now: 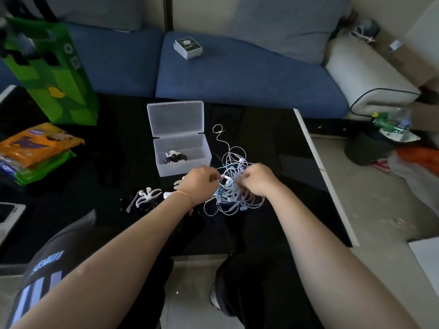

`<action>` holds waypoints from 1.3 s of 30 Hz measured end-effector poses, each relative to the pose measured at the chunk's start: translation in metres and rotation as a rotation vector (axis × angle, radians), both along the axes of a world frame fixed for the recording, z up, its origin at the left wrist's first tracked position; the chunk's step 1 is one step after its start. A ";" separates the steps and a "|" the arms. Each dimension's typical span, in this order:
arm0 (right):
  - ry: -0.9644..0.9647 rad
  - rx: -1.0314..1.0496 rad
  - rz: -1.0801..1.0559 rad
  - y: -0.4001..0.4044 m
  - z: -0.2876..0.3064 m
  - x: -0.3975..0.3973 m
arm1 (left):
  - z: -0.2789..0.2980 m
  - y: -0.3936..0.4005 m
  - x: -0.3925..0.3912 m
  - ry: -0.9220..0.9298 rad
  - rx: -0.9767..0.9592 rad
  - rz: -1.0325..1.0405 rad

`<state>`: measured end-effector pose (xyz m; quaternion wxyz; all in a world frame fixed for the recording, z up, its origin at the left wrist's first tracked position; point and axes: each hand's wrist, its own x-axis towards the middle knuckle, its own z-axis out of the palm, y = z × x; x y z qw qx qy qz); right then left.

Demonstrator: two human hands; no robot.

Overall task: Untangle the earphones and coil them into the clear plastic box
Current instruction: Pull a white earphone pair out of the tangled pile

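A tangled bundle of pale blue and white earphones (234, 186) lies on the black table (285, 176), with one loose cord trailing up toward the far side. My left hand (200, 184) pinches a strand at the bundle's left edge. My right hand (257, 180) grips cords at its right side, fingers curled into the tangle. The clear plastic box (181, 150) stands just beyond my left hand with its lid hinged open. A coiled black and white item lies inside it.
White and black cord-winder shapes (148, 197) lie left of my left wrist. Snack packets (35, 150) and a green bag (50, 72) sit at the table's left. A blue sofa with a small box (187, 47) is behind. The table's white edge (325, 176) runs along the right.
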<state>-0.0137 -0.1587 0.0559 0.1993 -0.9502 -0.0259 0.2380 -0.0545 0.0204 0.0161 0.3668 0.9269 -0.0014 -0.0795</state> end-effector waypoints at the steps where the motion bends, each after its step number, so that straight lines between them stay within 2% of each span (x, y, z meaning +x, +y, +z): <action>1: -0.091 0.132 -0.017 0.000 0.008 0.000 | 0.002 -0.005 0.001 -0.028 -0.024 0.000; 4: -0.262 0.605 -0.113 0.005 0.036 -0.007 | 0.008 -0.015 0.004 -0.083 -0.092 -0.030; 6: -0.333 0.886 -0.198 0.005 0.051 -0.009 | 0.011 -0.015 0.002 -0.048 -0.099 -0.098; 8: -0.334 1.006 -0.255 0.002 0.060 -0.007 | 0.007 -0.011 0.000 0.025 -0.049 -0.154; 9: -0.338 0.905 -0.240 -0.001 0.060 -0.004 | 0.004 -0.008 0.000 0.068 -0.014 -0.161; 12: -0.287 0.251 -0.043 -0.010 0.048 0.003 | -0.007 0.000 0.005 0.067 0.000 -0.044; 14: -0.215 0.101 0.019 -0.011 0.042 0.002 | -0.005 0.002 0.008 -0.019 -0.034 0.071; 17: -0.213 0.145 0.036 -0.005 0.049 -0.002 | 0.005 -0.004 0.008 -0.156 -0.135 0.136; 19: -0.205 0.238 0.063 -0.001 0.057 -0.007 | 0.012 -0.009 0.005 -0.231 -0.205 0.023; 21: -0.260 0.411 0.064 0.002 0.065 -0.014 | 0.010 -0.014 0.004 -0.198 -0.211 -0.126; 23: -0.352 0.685 -0.069 0.001 0.073 -0.016 | -0.002 -0.018 0.006 -0.050 -0.116 -0.181; 25: -0.471 0.872 -0.253 -0.004 0.075 -0.011 | -0.017 -0.015 0.004 0.094 0.151 -0.209; 27: -0.609 0.882 -0.374 -0.011 0.075 -0.005 | -0.028 -0.010 0.001 0.184 0.361 -0.197; 28: -0.667 0.849 -0.388 -0.015 0.074 -0.002 | -0.031 -0.006 0.000 0.220 0.367 -0.142; 31: -0.673 0.724 -0.314 -0.024 0.075 -0.002 | -0.027 -0.005 0.004 0.208 0.197 0.065; 35: -0.349 0.445 -0.108 -0.020 0.077 -0.013 | 0.004 -0.018 0.001 -0.081 -0.076 0.240; 37: -0.249 0.419 -0.011 -0.014 0.079 -0.018 | 0.026 -0.025 -0.003 -0.269 -0.263 0.129; 39: -0.189 0.495 0.059 -0.007 0.082 -0.024 | 0.042 -0.031 -0.005 -0.271 -0.373 -0.072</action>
